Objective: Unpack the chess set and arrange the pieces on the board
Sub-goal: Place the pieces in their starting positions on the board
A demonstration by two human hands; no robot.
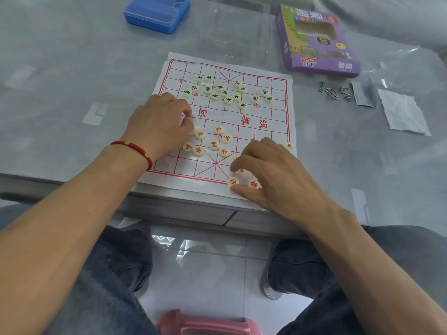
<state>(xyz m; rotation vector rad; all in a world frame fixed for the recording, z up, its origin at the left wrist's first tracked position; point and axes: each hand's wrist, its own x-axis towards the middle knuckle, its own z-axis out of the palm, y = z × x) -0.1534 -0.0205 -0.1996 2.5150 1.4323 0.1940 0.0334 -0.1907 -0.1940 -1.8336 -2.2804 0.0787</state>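
Note:
A white paper chess board (278,112) with red lines lies at the table's near edge. Several cream pieces with dark characters (228,100) lie scattered on its far half. Several with red characters (214,145) lie on the near half. My left hand (159,126) rests on the board's left side with its fingers curled under; the tips are hidden, beside a red piece (200,134). My right hand (273,170) is spread over the near right corner, fingers bent over pieces there, thumb touching a red piece (233,182). Another red piece (253,184) shows under the palm.
The purple chess box (319,44) lies open at the back right, with a clear plastic tray (232,27) beside it. A blue plastic case (157,13) sits at the back. Metal ring puzzles (335,91) and torn paper (404,112) lie right of the board.

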